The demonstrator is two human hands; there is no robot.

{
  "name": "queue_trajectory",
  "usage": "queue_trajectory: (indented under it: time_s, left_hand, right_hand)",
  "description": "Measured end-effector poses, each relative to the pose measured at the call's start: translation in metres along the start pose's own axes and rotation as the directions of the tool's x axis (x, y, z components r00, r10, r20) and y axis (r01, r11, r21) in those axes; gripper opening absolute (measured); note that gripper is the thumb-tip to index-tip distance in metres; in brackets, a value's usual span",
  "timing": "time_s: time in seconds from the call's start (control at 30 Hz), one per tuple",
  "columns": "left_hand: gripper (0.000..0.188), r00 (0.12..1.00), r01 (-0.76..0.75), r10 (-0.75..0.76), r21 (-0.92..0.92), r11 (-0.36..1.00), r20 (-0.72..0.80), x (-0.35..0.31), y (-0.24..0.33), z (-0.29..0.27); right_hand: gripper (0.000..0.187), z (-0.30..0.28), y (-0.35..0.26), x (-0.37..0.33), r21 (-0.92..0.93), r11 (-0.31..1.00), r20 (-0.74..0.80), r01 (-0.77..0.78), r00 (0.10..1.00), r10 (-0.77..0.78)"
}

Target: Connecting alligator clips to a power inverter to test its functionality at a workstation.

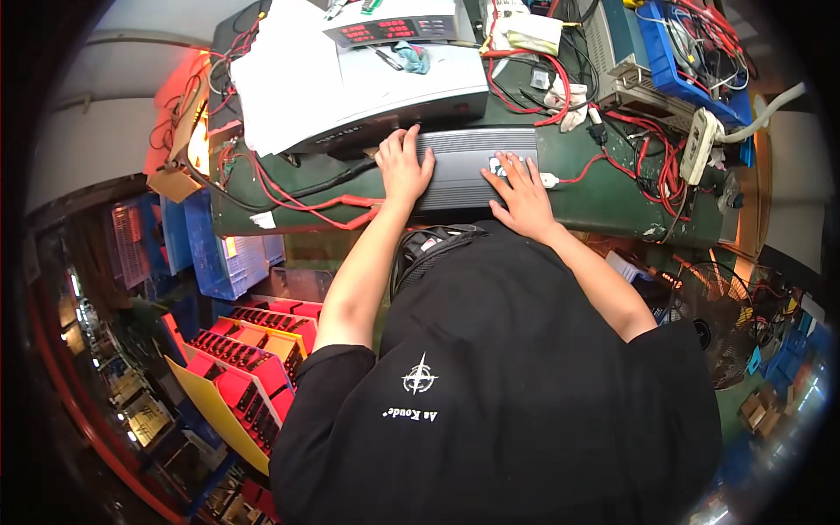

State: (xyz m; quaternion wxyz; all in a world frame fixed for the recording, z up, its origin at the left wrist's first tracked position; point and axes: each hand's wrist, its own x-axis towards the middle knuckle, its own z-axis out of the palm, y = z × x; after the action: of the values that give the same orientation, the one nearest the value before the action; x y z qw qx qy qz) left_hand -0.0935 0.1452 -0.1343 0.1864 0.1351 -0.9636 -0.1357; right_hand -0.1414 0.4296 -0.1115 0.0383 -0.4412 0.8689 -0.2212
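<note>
A dark grey ribbed metal box, like a power inverter, lies flat on the green-topped bench. My left hand rests at its left end, fingers stretched away from me and thumb over the ribs. Thick black and red cables reach the box's left end beside that hand; where they join is hidden. On the right part of the top, my right hand lies flat with fingers spread, partly covering a small label. Close to its right side, a white plug with a thin red wire meets the box's right end.
Behind the box stands a large white-topped instrument below a red digital display. Tangled red and black wires, a white power strip and a blue bin sit right. Red racks stand lower left.
</note>
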Motion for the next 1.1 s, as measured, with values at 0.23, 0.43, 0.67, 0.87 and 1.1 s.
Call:
queue_trajectory:
  time_s: [0.23, 0.43, 0.67, 0.87, 1.1]
  left_hand:
    - [0.051, 1.0, 0.0, 0.0, 0.006, 1.0, -0.018, 0.012, -0.012, 0.007]
    - [0.05, 0.998, -0.043, 0.042, -0.023, 0.999, -0.042, 0.013, -0.015, 0.005]
    - [0.046, 0.997, 0.012, -0.016, -0.045, 0.999, -0.079, 0.011, -0.014, 0.005]
    - [0.048, 0.996, 0.006, -0.011, -0.059, 0.998, -0.092, 0.011, -0.018, 0.008]
    - [0.048, 0.995, 0.023, -0.029, -0.07, 0.997, -0.09, 0.012, -0.019, 0.01]
  right_hand:
    - [0.057, 0.01, -0.001, 0.005, -0.021, 1.0, -0.03, -0.022, 0.999, 0.021]
    - [0.052, 0.01, -0.007, 0.008, -0.012, 0.998, -0.045, -0.054, 0.998, 0.053]
    - [0.051, 0.014, -0.007, 0.007, -0.025, 0.998, -0.084, -0.066, 0.994, 0.063]
    - [0.048, 0.014, -0.007, 0.007, 0.011, 0.997, -0.08, -0.076, 0.994, 0.077]
    - [0.047, 0.017, -0.006, 0.007, -0.002, 0.997, -0.105, -0.081, 0.991, 0.08]
